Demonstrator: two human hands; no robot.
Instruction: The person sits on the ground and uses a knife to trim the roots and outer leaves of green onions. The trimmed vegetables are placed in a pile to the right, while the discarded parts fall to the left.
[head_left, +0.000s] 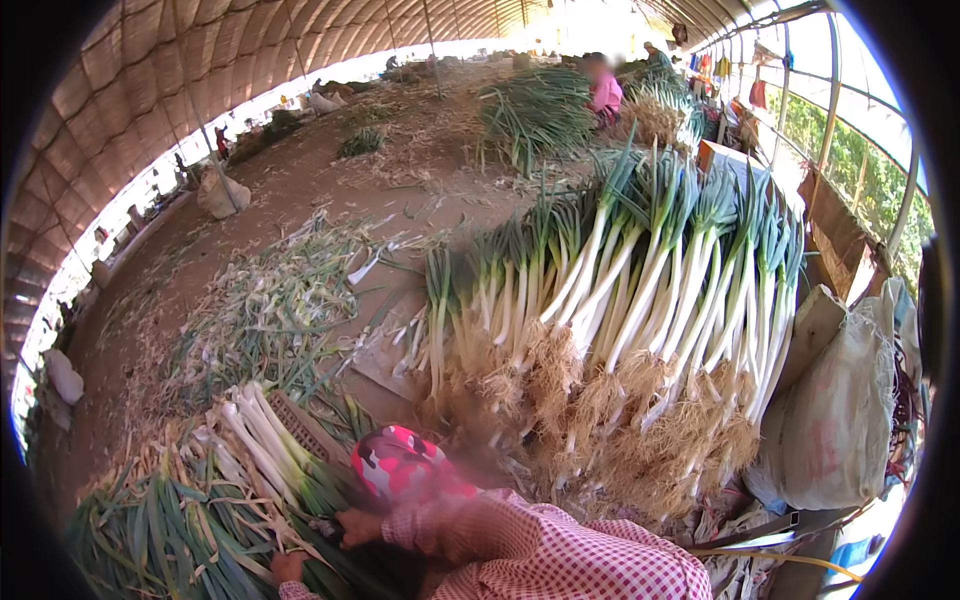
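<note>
Neither of my own hands is in view. Just before me, a person in a pink-checked shirt (510, 536) and a pink camouflage cap (394, 457) bends over. One of that person's hands (361, 528) is at the green part of a few cleaned green onions (262, 431) with white stems. The other hand (288, 568) rests among the leaves of a green onion heap (161, 525) at the lower left. What these hands grip is hard to make out. A large stack of green onions (622, 292) leans to the right, its brown roots (622, 420) towards me.
Stripped leaves and peelings (277, 300) litter the earth floor (300, 176). A brown slatted crate (300, 424) lies beside the cleaned onions. At the right stands a white woven sack (832, 420). Farther off, a person in pink (606, 94) is beside another onion pile (536, 112).
</note>
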